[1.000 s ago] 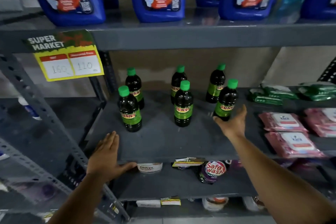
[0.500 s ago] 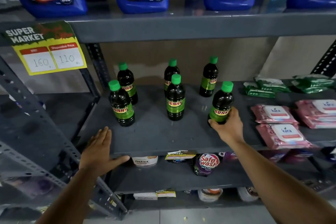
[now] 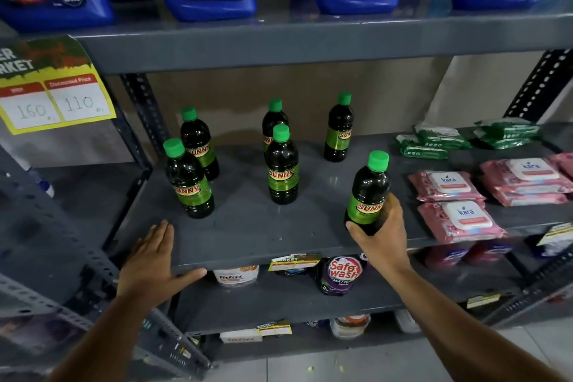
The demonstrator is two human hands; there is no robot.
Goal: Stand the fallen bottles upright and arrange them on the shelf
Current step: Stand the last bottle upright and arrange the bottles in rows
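My right hand [image 3: 379,234] wraps the base of a dark bottle [image 3: 367,195] (green cap, green SUNNY label) near the shelf [image 3: 248,226] front; my left hand [image 3: 152,263] lies flat, holding nothing, on the edge.

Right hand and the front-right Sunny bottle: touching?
Touching. The head view shows the right hand wrapped around the lower body of the front-right Sunny bottle, thumb on its near side and fingers across the label.
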